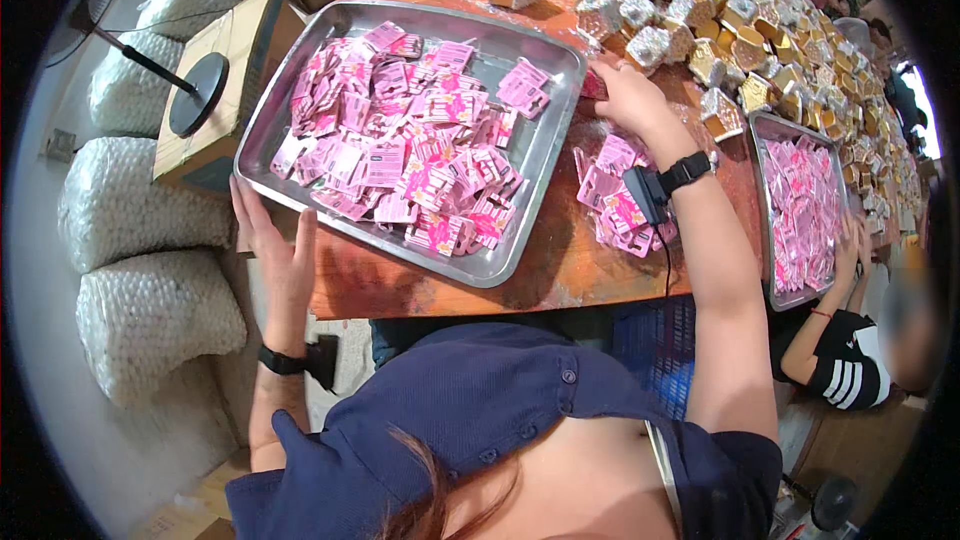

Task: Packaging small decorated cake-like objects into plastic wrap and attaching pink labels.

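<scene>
A large steel tray (535, 165) full of small pink packets (410, 145) sits on the wooden table (570, 260). My left hand (268, 245) lies flat against the tray's near left corner at the table edge, fingers apart, holding nothing. My right hand (628, 95) rests on the table just right of the tray's far right corner, touching a small red thing (592, 86); whether it grips that thing is unclear. A loose pile of pink packets (618, 195) lies under my right wrist.
Many small gold and silver boxes (740, 35) cover the far right of the table. A second tray of pink packets (800, 210) stands at right, with another person's hands (850, 250) beside it. White sacks (140, 210) and a cardboard box (225, 80) stand at left.
</scene>
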`<state>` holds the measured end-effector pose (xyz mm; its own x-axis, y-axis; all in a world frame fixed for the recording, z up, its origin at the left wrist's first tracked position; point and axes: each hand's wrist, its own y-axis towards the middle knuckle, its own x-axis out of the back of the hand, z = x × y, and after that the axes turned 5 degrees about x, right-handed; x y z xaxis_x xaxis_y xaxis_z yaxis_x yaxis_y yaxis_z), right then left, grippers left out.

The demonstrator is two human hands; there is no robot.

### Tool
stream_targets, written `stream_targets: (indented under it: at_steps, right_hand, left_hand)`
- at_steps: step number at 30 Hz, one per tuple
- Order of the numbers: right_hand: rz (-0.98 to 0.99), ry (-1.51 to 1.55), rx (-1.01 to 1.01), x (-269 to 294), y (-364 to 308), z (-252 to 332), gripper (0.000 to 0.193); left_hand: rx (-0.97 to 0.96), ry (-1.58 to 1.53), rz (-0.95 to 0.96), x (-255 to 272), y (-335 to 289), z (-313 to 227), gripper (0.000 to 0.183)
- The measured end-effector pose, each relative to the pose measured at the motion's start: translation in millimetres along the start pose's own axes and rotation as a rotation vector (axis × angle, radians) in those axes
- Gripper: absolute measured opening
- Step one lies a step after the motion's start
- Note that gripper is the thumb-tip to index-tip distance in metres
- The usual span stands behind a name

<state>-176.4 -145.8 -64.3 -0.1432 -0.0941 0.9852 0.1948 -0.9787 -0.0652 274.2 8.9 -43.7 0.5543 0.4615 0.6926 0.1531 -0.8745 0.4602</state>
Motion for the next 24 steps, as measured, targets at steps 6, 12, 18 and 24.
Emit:
stream_targets:
  at_steps: [6,12,18,24]
  right_hand:
    - [-0.104,0.053,0.114,-8.1,5.6,-10.4,0.048]
    - [-0.321,0.359,-0.005,22.9,-14.9,-17.4,0.044]
    - [-0.309,0.657,-0.060,58.2,-77.1,-20.2,0.047]
    - [-0.200,0.793,-0.119,27.2,-151.2,3.3,0.061]
  left_hand:
    - [0.450,-0.616,0.133,-47.1,-23.0,-6.7,0.090]
    - [0.355,-0.911,0.062,-69.7,59.1,45.0,0.053]
    - [0.315,-0.818,0.266,-105.7,157.1,82.4,0.051]
    - [0.153,-0.399,0.662,-100.9,217.8,48.2,0.056]
